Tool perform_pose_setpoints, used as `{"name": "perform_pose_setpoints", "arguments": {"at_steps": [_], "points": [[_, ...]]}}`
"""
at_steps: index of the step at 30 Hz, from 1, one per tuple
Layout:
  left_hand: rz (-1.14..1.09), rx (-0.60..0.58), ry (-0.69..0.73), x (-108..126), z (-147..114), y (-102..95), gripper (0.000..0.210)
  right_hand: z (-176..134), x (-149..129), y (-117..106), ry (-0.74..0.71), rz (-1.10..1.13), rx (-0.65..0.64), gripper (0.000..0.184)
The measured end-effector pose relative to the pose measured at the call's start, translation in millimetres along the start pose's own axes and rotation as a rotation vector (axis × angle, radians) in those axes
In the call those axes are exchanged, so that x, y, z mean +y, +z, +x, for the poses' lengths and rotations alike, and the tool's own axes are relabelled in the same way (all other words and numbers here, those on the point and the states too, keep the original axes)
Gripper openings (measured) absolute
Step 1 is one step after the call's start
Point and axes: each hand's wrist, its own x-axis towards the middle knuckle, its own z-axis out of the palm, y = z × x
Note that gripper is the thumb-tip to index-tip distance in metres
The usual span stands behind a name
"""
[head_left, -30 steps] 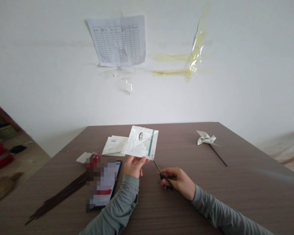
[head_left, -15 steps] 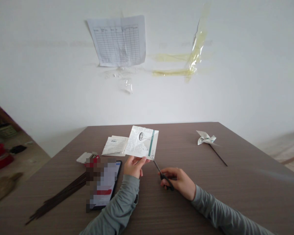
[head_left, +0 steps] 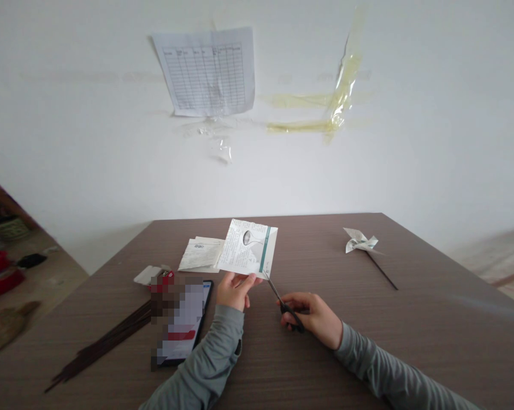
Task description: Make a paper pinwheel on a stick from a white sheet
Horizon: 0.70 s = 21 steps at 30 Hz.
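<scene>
Hardly any change is seen from the earlier frames. The printed paper (head_left: 244, 253) is pinched along its lower edge in the narrowed fingers of the left hand (head_left: 232, 291) and is held up over the table (head_left: 317, 245), just where it was before. Right of the paper and below it, the scissors (head_left: 277, 294) are gripped by the right hand (head_left: 312, 316), its fingers curled about the handles; the blades are held at the paper's lower edge, near the right corner, also unmoved. Whether a cut has been made cannot be told.

The brown table is set against a white wall (head_left: 411, 142). Left of the paper, dark sticks (head_left: 105, 339), an open box (head_left: 146, 275), a partly pixelated phone (head_left: 182, 346) and folded papers (head_left: 198, 254) are laid out. Well right of it, a pinwheel (head_left: 360, 245) is laid.

Above the paper, a wall sheet (head_left: 208, 71) is printed with a grid, too small to be read. The paper itself is marked with illegible print, a dark oval picture and a green stripe.
</scene>
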Motion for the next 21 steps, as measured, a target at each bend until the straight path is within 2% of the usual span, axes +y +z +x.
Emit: {"name": "perform_pose_setpoints", "arguments": {"at_steps": [7, 21], "points": [[-0.006, -0.013, 0.005, -1.0, -0.6, -0.7, 0.035, -0.2, 0.1, 0.2, -0.013, 0.007, -0.003, 0.083], [0.013, 0.005, -0.011, 3.9, -2.4, 0.9, 0.026, -0.5, 1.7, -0.8, -0.007, -0.012, 0.001, 0.076]]}}
